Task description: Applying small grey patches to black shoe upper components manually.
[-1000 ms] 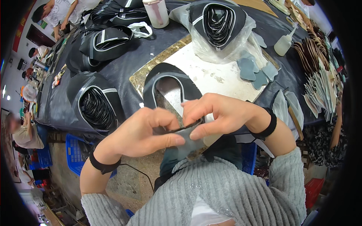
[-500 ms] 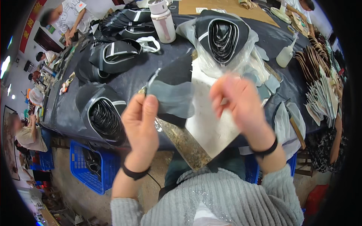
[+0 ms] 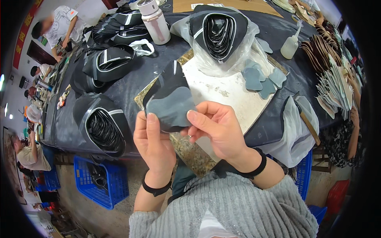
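Both hands hold a black shoe upper (image 3: 166,81) with a smooth grey stiffener patch (image 3: 170,104) lying over its near part. My left hand (image 3: 154,141) pinches the left edge, thumb on top of the patch. At the right edge, the thumb of my right hand (image 3: 220,133) presses on the patch, with its fingers curled underneath. Below them lies a white board (image 3: 222,95) on a speckled stone slab (image 3: 192,152). Several loose grey patches (image 3: 253,78) are at the board's far right. A nested stack of black uppers (image 3: 198,23) sits in clear plastic beyond the board.
More black upper stacks (image 3: 104,129) stand on the left of the dark-covered table (image 3: 131,83). A white bottle (image 3: 154,25) and a squeeze bottle (image 3: 290,45) are farther back. On the right are a wooden-handled tool (image 3: 309,127) and stacked pieces (image 3: 335,93). A blue crate (image 3: 101,180) sits below left.
My right hand has come left and down, from apart in the air to gripping the upper's right edge. The grey patch now lies flatter across the upper. The view has shifted slightly.
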`<state>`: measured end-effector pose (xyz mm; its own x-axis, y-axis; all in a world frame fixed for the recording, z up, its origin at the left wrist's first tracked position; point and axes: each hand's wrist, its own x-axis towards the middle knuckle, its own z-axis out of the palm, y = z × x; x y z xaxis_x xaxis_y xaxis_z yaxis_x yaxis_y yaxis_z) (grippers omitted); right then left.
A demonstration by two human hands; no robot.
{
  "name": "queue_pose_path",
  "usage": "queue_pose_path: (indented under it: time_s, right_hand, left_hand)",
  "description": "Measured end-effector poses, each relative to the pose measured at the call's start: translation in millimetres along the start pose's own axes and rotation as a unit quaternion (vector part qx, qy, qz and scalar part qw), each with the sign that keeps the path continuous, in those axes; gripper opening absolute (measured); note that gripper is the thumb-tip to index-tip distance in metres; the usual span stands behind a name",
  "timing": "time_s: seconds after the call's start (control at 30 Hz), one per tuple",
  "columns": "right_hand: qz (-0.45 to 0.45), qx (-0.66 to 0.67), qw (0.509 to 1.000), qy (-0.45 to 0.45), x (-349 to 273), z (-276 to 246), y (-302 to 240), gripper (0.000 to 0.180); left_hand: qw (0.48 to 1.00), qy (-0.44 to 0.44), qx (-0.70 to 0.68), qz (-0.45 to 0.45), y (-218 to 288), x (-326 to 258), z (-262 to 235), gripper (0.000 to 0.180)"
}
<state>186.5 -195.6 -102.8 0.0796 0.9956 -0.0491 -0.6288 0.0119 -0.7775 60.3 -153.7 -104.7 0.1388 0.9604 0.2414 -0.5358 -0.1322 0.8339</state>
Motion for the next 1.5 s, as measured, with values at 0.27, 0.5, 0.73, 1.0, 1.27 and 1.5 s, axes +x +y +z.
queue_pose_path:
  time_s: [0.27,0.5,0.73,1.0,1.27,1.5]
  right_hand:
    - [-0.050,-0.022,0.998,-0.006,-6.2,-5.4,-0.2,0.013]
    - [-0.144,-0.169,0.974,-0.042,-7.1,-12.7,-1.6,0.013]
    - [-0.339,-0.329,0.876,0.097,9.2,-39.5,16.9,0.013]
    - [-0.035,-0.037,0.995,-0.087,6.8,-11.5,-18.2,0.014]
    - [-0.051,0.021,0.998,0.010,-2.7,-6.7,-12.4,0.015]
    - [-0.091,0.086,0.991,0.057,-5.9,-8.7,-7.6,0.036]
  left_hand:
    - [0.983,-0.052,-0.037,-0.175,21.3,4.5,3.4,0.031]
    - [0.962,0.001,-0.132,-0.240,26.4,-6.0,8.7,0.035]
    - [0.980,-0.007,-0.088,-0.176,21.5,-7.7,10.2,0.035]
    - [0.996,-0.036,0.018,-0.078,9.3,-14.2,8.3,0.030]
    - [0.989,-0.117,0.087,0.016,-10.3,-18.3,-7.4,0.035]
    - [0.985,-0.162,0.062,-0.007,-18.7,-32.6,-14.7,0.031]
